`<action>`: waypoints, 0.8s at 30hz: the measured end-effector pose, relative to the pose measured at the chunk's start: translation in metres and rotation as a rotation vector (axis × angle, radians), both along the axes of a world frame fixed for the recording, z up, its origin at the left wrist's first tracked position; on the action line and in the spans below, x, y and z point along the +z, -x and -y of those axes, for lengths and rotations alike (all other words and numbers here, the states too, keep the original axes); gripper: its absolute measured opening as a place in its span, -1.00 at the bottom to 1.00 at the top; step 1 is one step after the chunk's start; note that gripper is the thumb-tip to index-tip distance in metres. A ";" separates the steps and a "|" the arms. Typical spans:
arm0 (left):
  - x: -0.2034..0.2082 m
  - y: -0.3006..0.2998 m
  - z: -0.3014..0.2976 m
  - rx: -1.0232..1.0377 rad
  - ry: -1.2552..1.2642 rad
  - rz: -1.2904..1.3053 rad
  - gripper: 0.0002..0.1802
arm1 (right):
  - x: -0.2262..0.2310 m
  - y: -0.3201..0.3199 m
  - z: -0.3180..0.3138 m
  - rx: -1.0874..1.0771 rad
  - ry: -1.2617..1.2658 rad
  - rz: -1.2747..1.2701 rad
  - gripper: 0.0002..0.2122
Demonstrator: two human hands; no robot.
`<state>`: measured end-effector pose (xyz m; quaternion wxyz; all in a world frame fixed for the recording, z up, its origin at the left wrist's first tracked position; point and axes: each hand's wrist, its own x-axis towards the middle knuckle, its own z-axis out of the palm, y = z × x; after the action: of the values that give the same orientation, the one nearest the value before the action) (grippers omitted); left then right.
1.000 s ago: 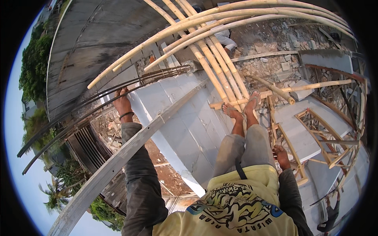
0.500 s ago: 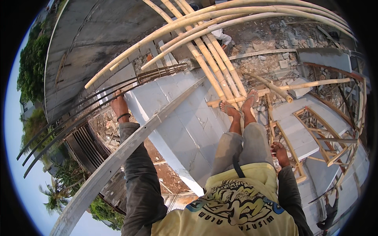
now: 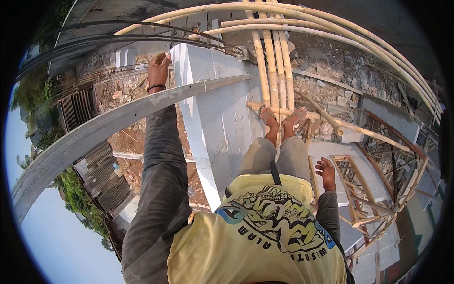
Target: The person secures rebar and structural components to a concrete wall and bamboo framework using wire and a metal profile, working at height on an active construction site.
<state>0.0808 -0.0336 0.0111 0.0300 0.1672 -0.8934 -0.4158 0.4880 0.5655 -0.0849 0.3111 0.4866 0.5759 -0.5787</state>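
My left hand (image 3: 158, 71) is raised beside the far corner of a white block wall (image 3: 220, 128), its thumb apart from the fingers and nothing seen in it. Whether it touches the corner I cannot tell. Several dark steel rods (image 3: 56, 51) stretch beyond this hand, apart from it. A long grey beam (image 3: 118, 106) crosses over my left forearm and rests across the wall. My right hand (image 3: 326, 171) hangs open at my right side, fingers spread and holding nothing, near a wooden frame (image 3: 352, 177).
My sandalled feet stand on bamboo poles (image 3: 273, 87) laid side by side. More long bamboo poles (image 3: 326, 21) curve across the far side. Rubble (image 3: 321, 68) lies below, with corrugated sheets (image 3: 101, 182) at the left and a wooden lattice (image 3: 411, 184) at the right.
My left hand has come away from the steel rods to the wall's corner. My view has shifted, and the right hand's fingers have spread.
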 end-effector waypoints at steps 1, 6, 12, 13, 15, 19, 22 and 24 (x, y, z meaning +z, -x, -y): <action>0.011 -0.017 0.005 0.097 -0.094 -0.006 -0.55 | 0.003 0.018 0.003 0.025 -0.010 -0.032 -0.67; 0.036 -0.177 0.004 0.371 -0.096 -0.128 -0.70 | 0.024 0.121 0.050 0.387 0.078 -0.177 -0.66; 0.022 -0.363 -0.032 0.535 0.213 0.175 -0.59 | 0.066 0.230 0.187 0.926 0.263 -0.353 -0.61; 0.019 -0.385 -0.035 0.514 0.294 0.216 -0.59 | 0.075 0.239 0.210 1.001 0.284 -0.381 -0.61; 0.014 -0.408 -0.045 0.544 0.345 0.252 -0.57 | 0.086 0.256 0.245 1.127 0.296 -0.419 -0.60; 0.001 -0.446 -0.063 0.765 0.337 0.166 -0.57 | 0.100 0.275 0.289 1.239 0.302 -0.443 -0.60; -0.019 -0.478 -0.078 0.841 0.304 0.338 -0.57 | 0.098 0.275 0.306 1.237 0.275 -0.406 -0.62; -0.016 -0.466 -0.085 0.757 0.442 0.243 -0.59 | 0.102 0.286 0.310 1.164 0.284 -0.438 -0.62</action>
<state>0.5464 0.0517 -0.0050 0.1097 0.5192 -0.8338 -0.1524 0.2016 0.2554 0.0172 0.5113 -0.0816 0.7138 -0.4716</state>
